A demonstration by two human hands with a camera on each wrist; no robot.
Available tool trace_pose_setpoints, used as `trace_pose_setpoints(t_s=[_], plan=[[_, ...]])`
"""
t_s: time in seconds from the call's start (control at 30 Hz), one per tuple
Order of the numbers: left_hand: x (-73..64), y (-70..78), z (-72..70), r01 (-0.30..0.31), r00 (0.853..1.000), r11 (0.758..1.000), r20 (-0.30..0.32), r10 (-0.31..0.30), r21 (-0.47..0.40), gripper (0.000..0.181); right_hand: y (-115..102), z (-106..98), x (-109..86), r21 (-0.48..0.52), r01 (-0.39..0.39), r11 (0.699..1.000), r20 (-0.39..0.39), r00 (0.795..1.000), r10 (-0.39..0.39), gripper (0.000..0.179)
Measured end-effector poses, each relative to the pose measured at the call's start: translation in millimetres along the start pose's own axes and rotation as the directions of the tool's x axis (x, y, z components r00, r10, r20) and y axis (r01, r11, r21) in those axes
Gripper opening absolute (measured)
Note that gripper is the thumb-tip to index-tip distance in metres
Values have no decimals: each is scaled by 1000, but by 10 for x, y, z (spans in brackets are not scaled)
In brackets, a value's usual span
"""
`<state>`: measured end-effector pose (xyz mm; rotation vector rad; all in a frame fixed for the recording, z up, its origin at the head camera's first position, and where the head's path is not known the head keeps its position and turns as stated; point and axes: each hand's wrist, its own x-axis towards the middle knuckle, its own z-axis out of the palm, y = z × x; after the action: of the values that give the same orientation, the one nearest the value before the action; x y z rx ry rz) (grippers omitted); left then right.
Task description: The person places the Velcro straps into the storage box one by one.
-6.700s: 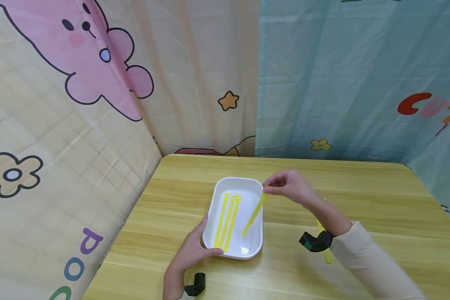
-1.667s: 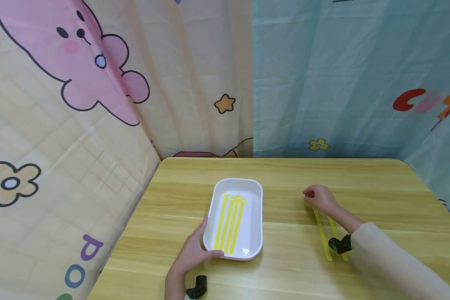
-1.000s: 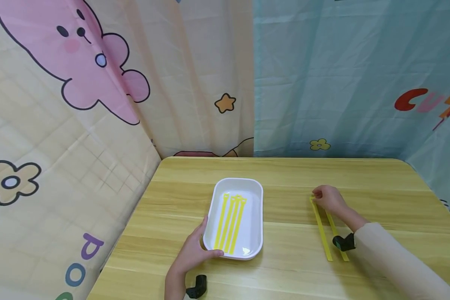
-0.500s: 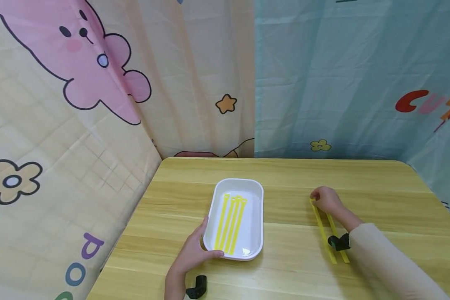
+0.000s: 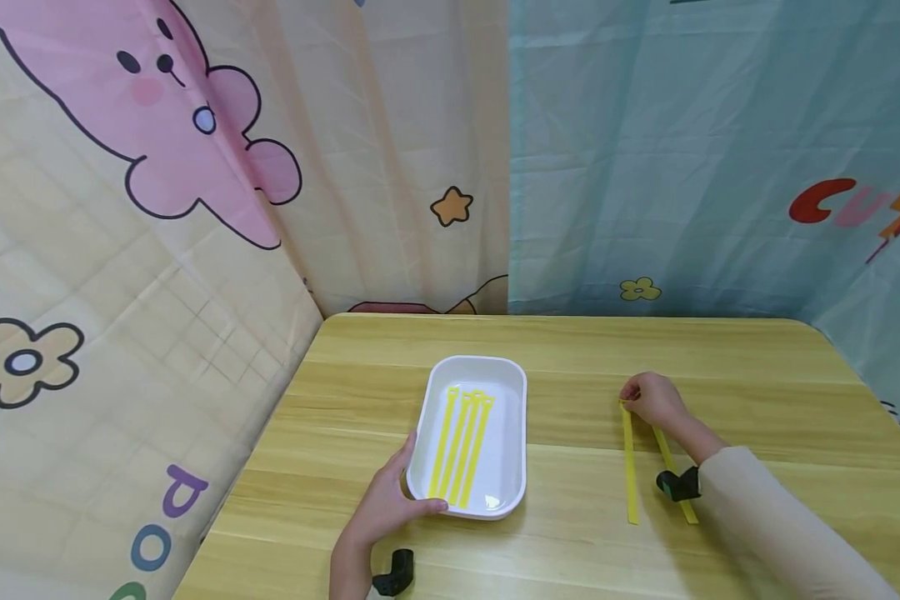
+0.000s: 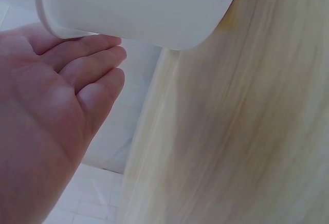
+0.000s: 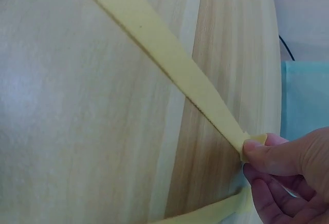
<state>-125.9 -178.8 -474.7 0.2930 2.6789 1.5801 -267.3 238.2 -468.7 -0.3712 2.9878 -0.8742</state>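
Observation:
At the white tray's point(image 5: 506, 454) near-left corner, my left hand point(image 5: 386, 498) holds on, thumb over the rim and fingers along the outer side. Several yellow hook-and-loop cable ties point(image 5: 443, 442) lie side by side in the tray's left part, slotted heads away from me. To the right, my right hand point(image 5: 656, 402) pinches the head end of another yellow cable tie point(image 5: 630, 475) between thumb and fingers; its tail hangs toward me, low over the table. One more yellow cable tie point(image 7: 211, 211) lies under my right hand and wrist, partly hidden.
The wooden table point(image 5: 570, 533) carries the tray left of centre. Printed curtains point(image 5: 390, 167) stand along its back and sides. Each wrist bears a black camera point(image 5: 396, 573).
Earlier, my right hand laid a fourth cable tie in the tray, then went right. Now it pinches another by its head, whose tail has swung left. My left hand stays on the tray.

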Motion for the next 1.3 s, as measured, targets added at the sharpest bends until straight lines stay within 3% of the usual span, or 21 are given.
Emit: trace_pose_setpoints(t_s=[0.27, 0.5, 0.73, 1.13, 1.3], plan=[[10, -13, -1, -7, 1000, 1000, -3, 7, 14, 114, 12, -6, 5, 41, -17, 999, 22, 1000, 17, 3], [12, -28, -1, -15, 1000, 1000, -4, 15, 16, 115, -37, -104, -26, 102, 41, 994, 43, 998, -45, 3], [14, -7, -14, -22, 1000, 1000, -5, 22, 12, 114, -144, -341, -28, 211, 41, 977, 80, 995, -59, 10], [9, -19, -13, -22, 1000, 1000, 0, 22, 12, 115, -252, -766, -45, 234, 4, 972, 126, 991, -35, 19], [3, -14, -5, -8, 1000, 1000, 0, 8, 10, 116, -368, -921, -94, 262, -7, 965, 99, 995, -20, 24]])
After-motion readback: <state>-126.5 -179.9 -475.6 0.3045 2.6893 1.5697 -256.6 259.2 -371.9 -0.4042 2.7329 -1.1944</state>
